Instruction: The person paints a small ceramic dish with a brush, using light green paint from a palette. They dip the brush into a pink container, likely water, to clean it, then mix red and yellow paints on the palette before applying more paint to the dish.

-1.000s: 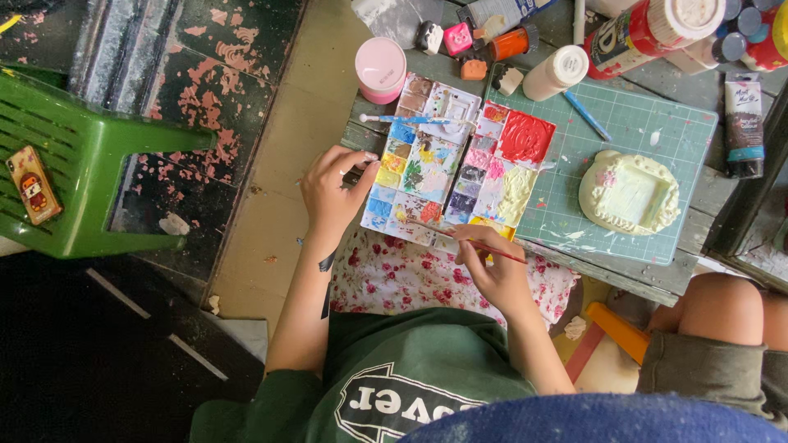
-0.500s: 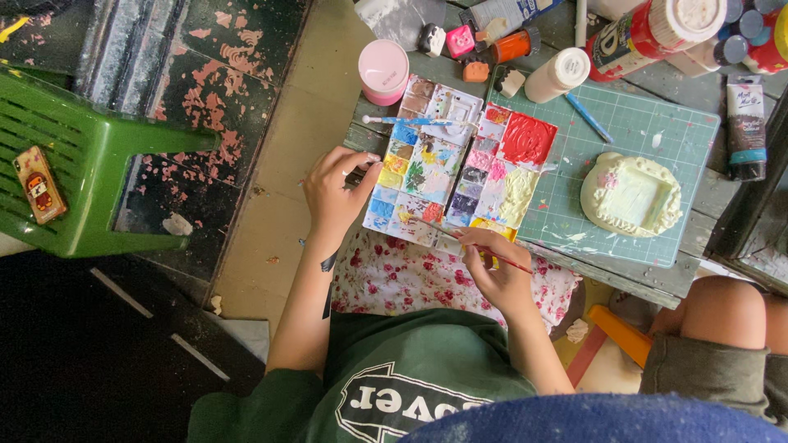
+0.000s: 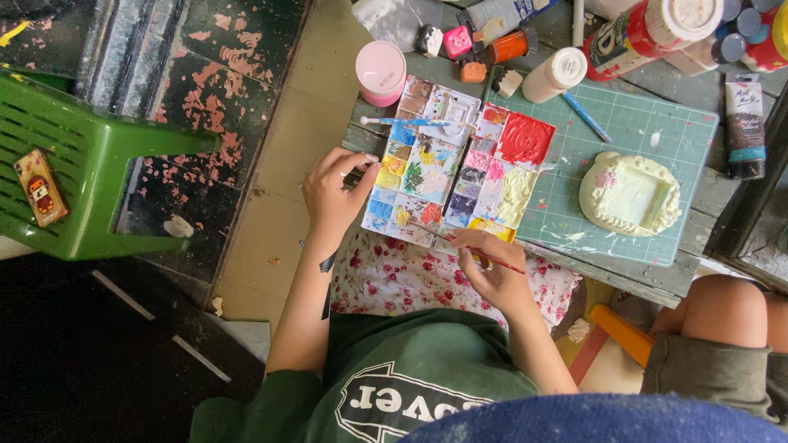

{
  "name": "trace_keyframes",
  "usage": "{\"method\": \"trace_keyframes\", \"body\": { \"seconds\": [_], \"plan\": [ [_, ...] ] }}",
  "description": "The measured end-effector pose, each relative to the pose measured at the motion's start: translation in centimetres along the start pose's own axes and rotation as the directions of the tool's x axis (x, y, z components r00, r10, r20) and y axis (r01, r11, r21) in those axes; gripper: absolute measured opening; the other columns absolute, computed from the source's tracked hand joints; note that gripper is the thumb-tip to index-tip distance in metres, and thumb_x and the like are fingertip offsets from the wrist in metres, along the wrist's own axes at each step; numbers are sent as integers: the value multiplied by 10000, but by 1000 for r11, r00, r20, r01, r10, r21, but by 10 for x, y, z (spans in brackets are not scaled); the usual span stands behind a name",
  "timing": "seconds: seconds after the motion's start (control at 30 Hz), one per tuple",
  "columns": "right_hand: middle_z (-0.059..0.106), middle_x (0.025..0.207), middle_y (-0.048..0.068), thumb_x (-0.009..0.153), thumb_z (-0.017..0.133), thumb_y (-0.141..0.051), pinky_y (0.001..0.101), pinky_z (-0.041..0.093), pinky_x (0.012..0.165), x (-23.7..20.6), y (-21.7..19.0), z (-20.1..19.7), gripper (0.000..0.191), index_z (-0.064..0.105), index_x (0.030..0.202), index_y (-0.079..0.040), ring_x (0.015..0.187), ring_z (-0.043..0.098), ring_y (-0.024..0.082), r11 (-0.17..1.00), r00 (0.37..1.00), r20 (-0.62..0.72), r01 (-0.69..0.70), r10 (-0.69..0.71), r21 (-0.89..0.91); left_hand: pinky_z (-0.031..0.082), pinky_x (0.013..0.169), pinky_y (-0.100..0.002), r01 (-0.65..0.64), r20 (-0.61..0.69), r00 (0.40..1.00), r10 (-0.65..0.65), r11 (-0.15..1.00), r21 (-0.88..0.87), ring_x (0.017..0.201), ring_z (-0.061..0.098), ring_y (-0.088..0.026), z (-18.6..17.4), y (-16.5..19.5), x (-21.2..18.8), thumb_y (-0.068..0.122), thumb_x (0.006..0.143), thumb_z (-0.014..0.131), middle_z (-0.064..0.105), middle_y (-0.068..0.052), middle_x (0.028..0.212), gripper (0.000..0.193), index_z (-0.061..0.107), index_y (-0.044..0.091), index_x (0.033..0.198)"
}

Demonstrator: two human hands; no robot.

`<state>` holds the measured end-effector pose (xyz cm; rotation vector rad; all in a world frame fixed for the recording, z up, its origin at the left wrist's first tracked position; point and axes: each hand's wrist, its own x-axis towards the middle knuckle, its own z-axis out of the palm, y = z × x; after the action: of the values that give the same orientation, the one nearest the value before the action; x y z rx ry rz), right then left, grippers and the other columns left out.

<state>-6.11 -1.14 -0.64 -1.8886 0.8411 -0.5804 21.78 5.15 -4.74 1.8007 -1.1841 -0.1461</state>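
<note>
My left hand (image 3: 335, 194) grips the left edge of a rectangular paint palette (image 3: 460, 168) with several wells of mixed colours. In my right hand (image 3: 494, 277) is a thin red-handled paintbrush (image 3: 460, 244), its tip resting on the near wells of the palette. The palette lies partly on a green cutting mat (image 3: 648, 123). A cream-coloured moulded frame (image 3: 630, 195) sits on the mat, to the right of the palette and apart from both hands.
A pink cup (image 3: 381, 72), a white bottle (image 3: 556, 74), a red-labelled paint bottle (image 3: 648, 29), a paint tube (image 3: 744, 123) and small pots crowd the table's far side. A floral cloth (image 3: 394, 279) covers my lap. A green stool (image 3: 98, 164) holding a phone (image 3: 39, 187) stands left.
My right hand has shifted slightly toward me with the brush, whose tip stays on the palette. My left hand has kept its hold on the palette's edge.
</note>
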Motion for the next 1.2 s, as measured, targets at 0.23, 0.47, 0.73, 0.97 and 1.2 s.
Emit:
{"method": "trace_keyframes", "body": {
  "seconds": [0.23,0.47,0.73,0.97,1.2],
  "plan": [
    [779,1035,55,935,682,-12,204,490,602,-1,1,0,103,694,1024,-63,738,674,60,1000,1000,-9,26,-26,0,505,702,-327,-24,-13,1000,24,1000,7,826,692,-189,0,1,0,180,906,826,695,21,884,105,754,135,968],
    [774,1047,62,937,673,-8,198,489,615,-1,1,2,100,685,1021,-63,772,675,64,998,999,-23,29,-28,47,506,693,-328,-16,-14,1000,16,1000,2,818,695,-186,0,1,0,180,904,829,697,26,879,101,753,147,962],
    [778,1013,64,937,676,-27,209,472,586,0,1,1,97,696,1028,-51,702,640,63,1000,1000,-14,1,0,10,502,693,-327,6,-4,1000,-6,1000,10,823,692,-185,-1,2,-1,189,910,825,695,29,879,96,756,150,965],
    [784,1028,64,944,682,-24,210,490,599,0,2,0,103,699,1041,-55,688,639,62,1000,1000,-14,3,-3,4,496,686,-326,5,-7,1000,-4,1000,22,815,689,-186,0,3,0,193,911,827,692,27,872,96,759,147,961],
    [784,1067,57,933,670,-20,204,479,573,-1,2,0,119,696,1039,-69,724,675,69,1000,1000,-27,5,-5,8,491,673,-326,3,-9,1000,-3,1000,13,800,692,-185,-1,4,0,185,909,828,694,22,865,96,760,141,961]
  ]
}}
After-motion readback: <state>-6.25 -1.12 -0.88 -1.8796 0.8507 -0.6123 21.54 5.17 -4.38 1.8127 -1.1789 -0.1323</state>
